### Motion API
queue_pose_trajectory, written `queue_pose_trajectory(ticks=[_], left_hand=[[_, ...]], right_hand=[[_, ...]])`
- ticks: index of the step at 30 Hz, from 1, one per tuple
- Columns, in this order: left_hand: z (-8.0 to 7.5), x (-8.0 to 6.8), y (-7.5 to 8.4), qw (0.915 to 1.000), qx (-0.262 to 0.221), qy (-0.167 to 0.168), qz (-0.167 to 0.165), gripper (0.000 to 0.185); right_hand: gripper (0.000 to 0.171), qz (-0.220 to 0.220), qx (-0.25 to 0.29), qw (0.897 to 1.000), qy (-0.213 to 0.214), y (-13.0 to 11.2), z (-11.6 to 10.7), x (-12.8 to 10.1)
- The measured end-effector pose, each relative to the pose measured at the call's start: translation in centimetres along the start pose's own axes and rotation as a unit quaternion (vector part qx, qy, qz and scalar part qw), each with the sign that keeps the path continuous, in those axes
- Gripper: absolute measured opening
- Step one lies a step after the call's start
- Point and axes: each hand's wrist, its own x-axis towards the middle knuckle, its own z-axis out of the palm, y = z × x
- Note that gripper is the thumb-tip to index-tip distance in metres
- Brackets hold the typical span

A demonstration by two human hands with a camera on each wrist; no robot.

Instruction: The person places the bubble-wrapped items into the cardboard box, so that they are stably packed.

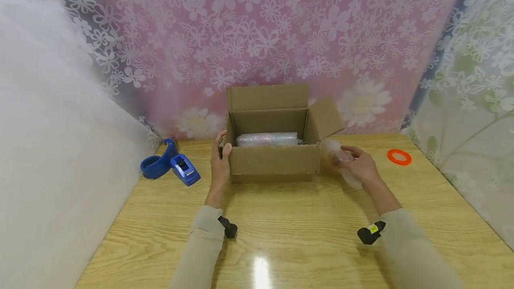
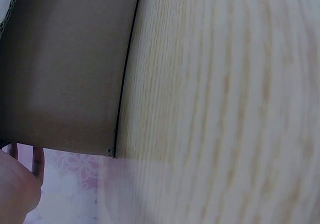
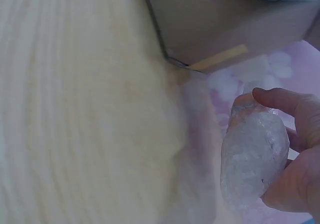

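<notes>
- The wad of bubble wrap [image 1: 341, 159] sits in the right hand [image 1: 361, 166], just off the right front corner of the cardboard box [image 1: 273, 159] and low over the wooden table [image 1: 281, 235]. In the right wrist view the wad [image 3: 255, 159] lies against the palm, with the fingers [image 3: 280, 99] curled over its top; the hand grips it. A loose tail of the clear film appears to trail down toward the table under the wrist.
- The wad stays outside the box and beside its folded-out right flap [image 1: 326, 117]. Judgement: it is held bunched so that it remains compact, at the box's open side.
- The box stands near the table's back edge, centred, with its flaps open. A bubble-wrapped bundle [image 1: 267, 139] lies inside it along the back wall.
- The left hand [image 1: 221, 164] holds the left front corner of the box, thumb on the front face, fingers round the left side. Judgement: this grip steadies the box. The left wrist view shows only the box wall [image 2: 65, 69] and the table.
- A blue tape dispenser [image 1: 170, 165] rests near the table's left edge.
- An orange ring [image 1: 399, 157], probably a tape core, lies near the right edge, well apart from the right hand.
</notes>
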Motion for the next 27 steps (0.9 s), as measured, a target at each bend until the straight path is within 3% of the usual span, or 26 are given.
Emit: queue_pose_trajectory(ticks=[11,22,27], left_hand=[[-0.1,0.1,0.2,1.0,0.005,-0.001,-0.002,0.048],[-0.2,0.1,0.2,0.9999,0.004,-0.008,-0.008,0.049],[-0.3,0.0,0.1,0.9999,0.003,-0.009,-0.008,0.05]], right_hand=[[0.085,0.001,0.049,0.998,0.042,-3.6,-3.8,-0.1],[0.081,-0.004,0.075,0.993,0.089,-9.7,-7.4,-0.8],[0.08,-0.017,0.077,0.993,0.086,-12.2,-8.1,-1.2]])
